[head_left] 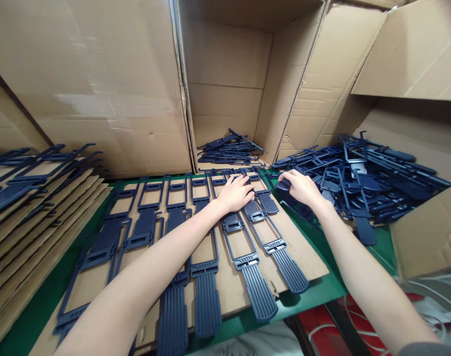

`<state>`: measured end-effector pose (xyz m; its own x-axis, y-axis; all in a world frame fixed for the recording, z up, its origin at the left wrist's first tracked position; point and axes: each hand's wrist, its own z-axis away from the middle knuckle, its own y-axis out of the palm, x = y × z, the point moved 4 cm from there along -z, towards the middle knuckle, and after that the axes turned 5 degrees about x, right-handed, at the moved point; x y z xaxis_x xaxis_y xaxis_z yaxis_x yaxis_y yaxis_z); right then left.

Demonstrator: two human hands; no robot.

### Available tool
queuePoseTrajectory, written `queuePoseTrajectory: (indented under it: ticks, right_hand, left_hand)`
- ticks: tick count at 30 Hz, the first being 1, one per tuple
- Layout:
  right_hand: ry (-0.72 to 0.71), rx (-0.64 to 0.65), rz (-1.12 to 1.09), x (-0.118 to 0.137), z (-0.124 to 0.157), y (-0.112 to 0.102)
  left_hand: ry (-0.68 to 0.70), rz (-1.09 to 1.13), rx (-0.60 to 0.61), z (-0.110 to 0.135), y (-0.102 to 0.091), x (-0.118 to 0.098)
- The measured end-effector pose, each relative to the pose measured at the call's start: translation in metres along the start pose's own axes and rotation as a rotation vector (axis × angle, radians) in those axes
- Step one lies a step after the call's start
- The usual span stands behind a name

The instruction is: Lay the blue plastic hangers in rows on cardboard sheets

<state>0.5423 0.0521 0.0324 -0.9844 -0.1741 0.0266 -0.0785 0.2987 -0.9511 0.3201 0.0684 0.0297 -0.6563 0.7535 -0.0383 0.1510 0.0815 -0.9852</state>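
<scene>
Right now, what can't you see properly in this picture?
All in the head view:
- Palm of the left hand: hidden by its back.
- Part of the dark ribbed piece: covered by the right hand.
- Left end of the cardboard stack: cut off by the left edge.

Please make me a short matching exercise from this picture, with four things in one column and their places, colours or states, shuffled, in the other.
Things
1. Left hand
2. Right hand
3. Stack of cardboard sheets
4. Tabletop

Places, colours or states
A. Green
B. Fingers closed on a dark part, next to the loose heap
C. At the left edge of the view
D. Palm down over the laid-out parts

Right pairs: 1-D, 2-B, 3-C, 4-A
</scene>
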Motion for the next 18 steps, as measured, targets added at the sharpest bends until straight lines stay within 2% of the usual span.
queuePoseTrajectory:
  ticks: [5, 9, 12, 14, 16, 18]
  right_hand:
    - [0.028, -0.29, -0.121, -0.009, 0.004, -0.027]
    - [0.047, -0.638, -0.303, -0.005, 0.013, -0.047]
    - [0.103, -0.949, -0.564, -0.002, 0.022, -0.06]
    - [0.113, -1.094, -0.844, -0.002, 0.025, -0.067]
    - [0.082, -1.115, -1.179, -0.003, 0.023, -0.071]
    - [0.059, -1.009, -1.474, -0.003, 0.018, -0.07]
  left_hand:
    - [-0.003, 0.024, 0.006, -0.001, 0.002, 0.001]
    - [-0.002, 0.066, 0.003, -0.001, 0.002, 0.002]
    - [-0.003, 0.121, -0.01, 0.0, 0.002, 0.003]
    - [-0.004, 0.174, -0.029, 0.0, 0.002, 0.004]
    - [-0.007, 0.243, -0.063, -0.001, 0.001, 0.005]
    - [-0.015, 0.33, -0.104, -0.003, -0.002, 0.008]
